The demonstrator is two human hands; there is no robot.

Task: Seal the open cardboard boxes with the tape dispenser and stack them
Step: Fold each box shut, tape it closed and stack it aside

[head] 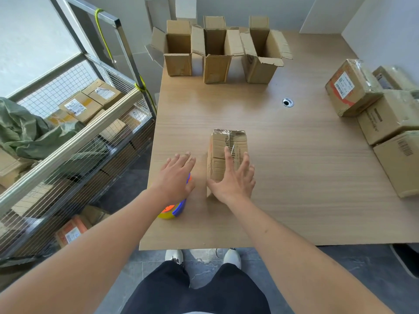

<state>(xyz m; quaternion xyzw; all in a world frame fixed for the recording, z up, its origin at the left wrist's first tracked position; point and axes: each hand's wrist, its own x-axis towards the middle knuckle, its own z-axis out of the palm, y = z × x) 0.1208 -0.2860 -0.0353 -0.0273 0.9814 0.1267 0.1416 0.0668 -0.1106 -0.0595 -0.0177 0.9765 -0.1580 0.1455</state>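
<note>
Cardboard, taped along its top seam: the sealed box [227, 155] stands on the table [317, 189] near the front edge, just right of centre, long axis running away from the person. Right hand [233, 181] lies on its near top, fingers straight and spread, thumb down the left face; flat contact, nothing gripped. Left hand [175, 175] is also flat with relaxed fingers, resting over the tape dispenser [173, 208] (yellow, blue, orange), which sits just left of the box near the table's front-left corner; can't confirm any fingers curl round it, looks like none. Key relation: the stack of sealed boxes [371, 109] is well off to the right side of the table, so the box has to travel right and slightly away, and the right hand is already on it and nearer that side. My read: the sealing step on this box is done and stacking it is next. Three open boxes [217, 57] stand in a row at the far edge, flaps up, straight ahead and out of easy reach of both hands.
</note>
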